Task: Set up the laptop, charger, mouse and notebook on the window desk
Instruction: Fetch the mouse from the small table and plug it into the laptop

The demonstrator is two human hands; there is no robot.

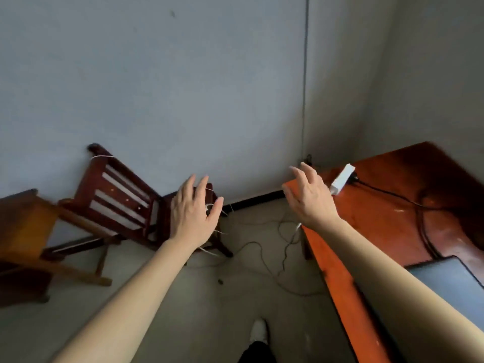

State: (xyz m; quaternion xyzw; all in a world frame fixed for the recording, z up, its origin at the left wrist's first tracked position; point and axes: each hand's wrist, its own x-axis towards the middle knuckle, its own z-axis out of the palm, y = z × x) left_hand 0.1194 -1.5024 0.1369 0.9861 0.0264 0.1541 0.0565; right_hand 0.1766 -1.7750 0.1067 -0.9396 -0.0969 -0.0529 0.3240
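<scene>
Both hands are stretched out in front of me with fingers spread and nothing in them. My left hand (195, 210) hovers in front of the dark wooden chair (125, 203). My right hand (310, 197) is above the near-left corner of the red-brown desk (387, 231). A grey closed laptop (450, 281) lies on the desk at the right edge, partly hidden by my right forearm. A white power strip (343, 178) sits at the desk's far left edge with a black cable (408, 203) plugged in and running across the desk toward the laptop. No mouse or notebook is in sight.
A lighter wooden chair or stool (23, 244) stands at the far left. Thin cables (272, 247) trail over the floor between the chair and the desk. Grey walls close the corner behind. My white shoe (259, 332) shows at the bottom.
</scene>
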